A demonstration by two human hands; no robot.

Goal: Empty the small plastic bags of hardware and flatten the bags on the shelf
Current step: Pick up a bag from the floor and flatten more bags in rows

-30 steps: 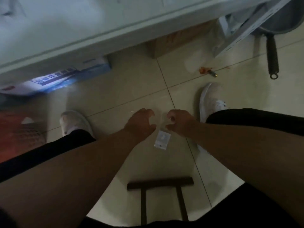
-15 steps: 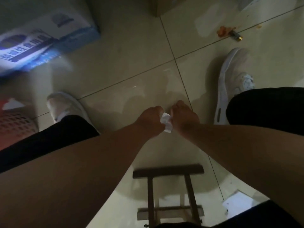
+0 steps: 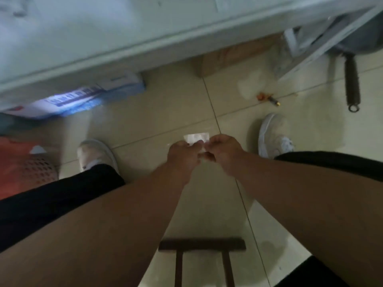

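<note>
A small clear plastic bag (image 3: 196, 138) is held between both hands low over the tiled floor, its top edge sticking out beyond my fingers. My left hand (image 3: 182, 156) pinches its left side and my right hand (image 3: 222, 154) pinches its right side, the two hands touching. What is inside the bag cannot be made out. The pale shelf (image 3: 103, 38) runs across the top of the view, well above and beyond my hands.
A blue and white box (image 3: 83, 98) and a cardboard box (image 3: 228, 59) lie under the shelf. An orange basket (image 3: 22, 168) is at the left, a dark wooden stool (image 3: 202, 245) below my arms, a pan handle (image 3: 352, 83) and small debris (image 3: 267, 98) at right.
The bag hung from my right hand a second ago; then both hands closed on it. Now they hold it stretched, and the view has tilted back up to show the shelf.
</note>
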